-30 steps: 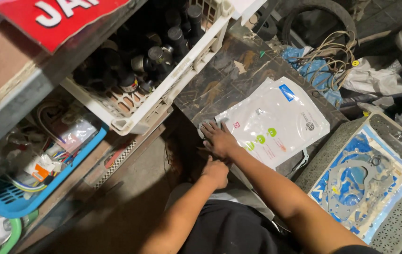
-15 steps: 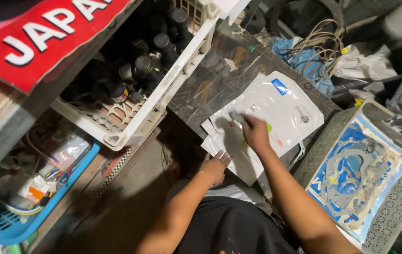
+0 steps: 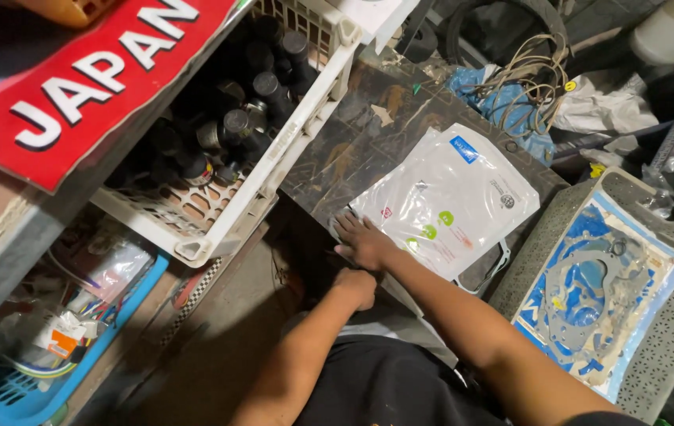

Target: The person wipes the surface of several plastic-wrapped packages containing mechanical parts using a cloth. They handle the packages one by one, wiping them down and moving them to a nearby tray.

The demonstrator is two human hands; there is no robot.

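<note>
A flat white plastic packet with small green and blue printed marks (image 3: 451, 201) lies on a dark, stained board (image 3: 360, 134) that serves as a low work surface, its near corner reaching the board's front edge. The right hand (image 3: 364, 243) rests palm-down on that near corner, fingers spread and flat, pressing rather than gripping; nothing is closed in it. The left hand (image 3: 355, 285) sits just beside it at the board's edge, curled into a loose fist; whether it pinches anything under the packet cannot be told. A thin grey gasket outline (image 3: 488, 272) peeks out beneath the packet's lower side.

As far as the view shows, the packet is laid out but looks sealed and unopened, so the handling seems to be at an early stage.

To the right, a grey perforated plastic tray (image 3: 668, 331) holds a blue-and-white gasket sheet (image 3: 597, 296). Behind the board lies a tangle of beige cables (image 3: 530, 75) on blue cloth. To the left, a white plastic crate (image 3: 258, 181) on the shelf holds dark cylindrical parts, and a blue plastic basket (image 3: 29, 390) with small packets sits lower down.
</note>
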